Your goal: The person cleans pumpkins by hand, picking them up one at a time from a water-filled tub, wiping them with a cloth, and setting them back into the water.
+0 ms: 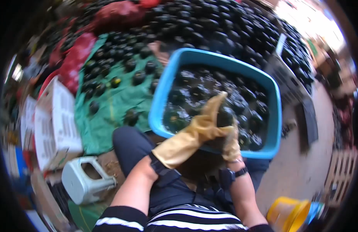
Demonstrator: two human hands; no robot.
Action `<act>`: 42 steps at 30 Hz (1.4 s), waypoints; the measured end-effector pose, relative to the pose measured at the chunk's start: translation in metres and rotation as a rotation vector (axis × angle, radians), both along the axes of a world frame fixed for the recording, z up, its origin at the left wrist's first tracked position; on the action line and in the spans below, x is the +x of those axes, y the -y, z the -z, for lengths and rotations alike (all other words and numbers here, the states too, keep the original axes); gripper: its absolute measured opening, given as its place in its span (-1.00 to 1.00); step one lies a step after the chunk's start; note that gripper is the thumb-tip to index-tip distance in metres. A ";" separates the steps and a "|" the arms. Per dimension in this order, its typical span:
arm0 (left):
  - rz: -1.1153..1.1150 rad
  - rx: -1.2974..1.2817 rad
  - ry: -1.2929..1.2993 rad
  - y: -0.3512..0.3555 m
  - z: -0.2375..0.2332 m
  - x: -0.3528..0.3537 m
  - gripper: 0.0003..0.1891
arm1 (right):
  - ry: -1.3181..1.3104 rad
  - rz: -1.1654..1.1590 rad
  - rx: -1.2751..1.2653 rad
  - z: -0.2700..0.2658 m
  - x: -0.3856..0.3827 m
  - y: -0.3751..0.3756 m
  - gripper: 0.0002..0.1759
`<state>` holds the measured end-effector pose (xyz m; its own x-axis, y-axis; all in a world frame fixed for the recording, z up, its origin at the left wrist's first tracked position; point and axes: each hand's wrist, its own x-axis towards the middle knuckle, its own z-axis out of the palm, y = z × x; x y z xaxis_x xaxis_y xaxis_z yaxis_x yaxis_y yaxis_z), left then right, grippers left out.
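Observation:
A large blue tub (274, 116) in front of me holds water with several dark green round squashes (196, 91) in it. Above the tub's near side, a dark green squash (225, 116) sits between my two hands, which wear yellowish rubber gloves. My left hand (210, 120) grips it from the left, thumb and fingers spread around it. On its near right side is my right hand (230, 136), its fingers partly hidden by the squash and blurred.
More squashes (225, 27) are heaped behind the tub, and others lie on a green sheet (113, 112) at left. Around me stand a white crate (57, 123), a pale stool (76, 181), a yellow bucket (287, 212) and a grey crate (289, 79). Red mesh sacks (76, 60) lie at back left.

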<state>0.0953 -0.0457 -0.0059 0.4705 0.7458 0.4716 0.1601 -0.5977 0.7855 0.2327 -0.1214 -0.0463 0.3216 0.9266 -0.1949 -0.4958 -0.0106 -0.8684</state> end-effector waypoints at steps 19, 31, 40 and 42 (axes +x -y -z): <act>0.153 -0.908 0.281 -0.037 -0.007 0.008 -0.63 | -0.648 -0.417 -0.089 -0.003 0.023 -0.034 -0.47; -0.092 -0.295 -0.303 -0.053 0.008 0.008 -0.55 | -0.827 -0.274 -0.165 0.029 0.020 -0.035 -0.40; 0.366 -1.706 1.095 -0.038 0.108 -0.023 -0.51 | 0.805 -0.055 -0.091 -0.008 -0.015 -0.022 -0.60; 0.469 -1.140 0.687 -0.026 0.044 -0.022 -0.49 | 1.144 0.041 0.093 -0.009 -0.040 -0.030 -0.49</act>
<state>0.0736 -0.0201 -0.0494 0.7042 0.7087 -0.0419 -0.4809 0.5196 0.7062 0.1924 -0.0917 -0.0368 0.2969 0.9067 0.2997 0.5858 0.0750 -0.8070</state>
